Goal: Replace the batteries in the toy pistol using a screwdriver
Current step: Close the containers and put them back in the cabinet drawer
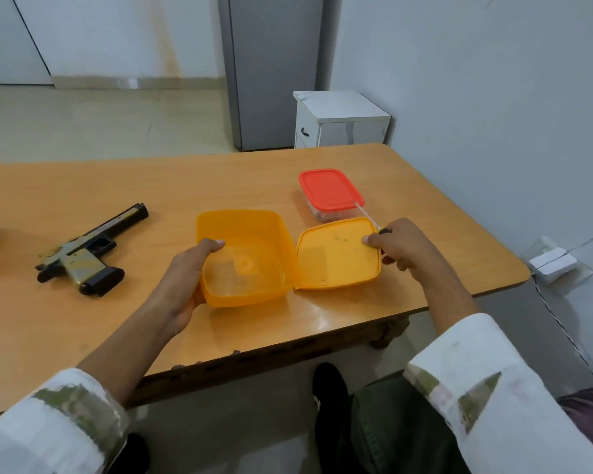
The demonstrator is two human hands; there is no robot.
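You are at the very start, I think: on the tabletop [83, 319] your left hand [189, 278] grips the wall of the open yellow box [243, 258], and your right hand [404, 244] has its fingers [401, 261] curled round the screwdriver [367, 215]. The toy pistol [86, 248] lies on its side at nine o'clock from the box, gold and black, well apart from both hands. Next, bring the screwdriver to it and find the battery door's screw, which I cannot see.
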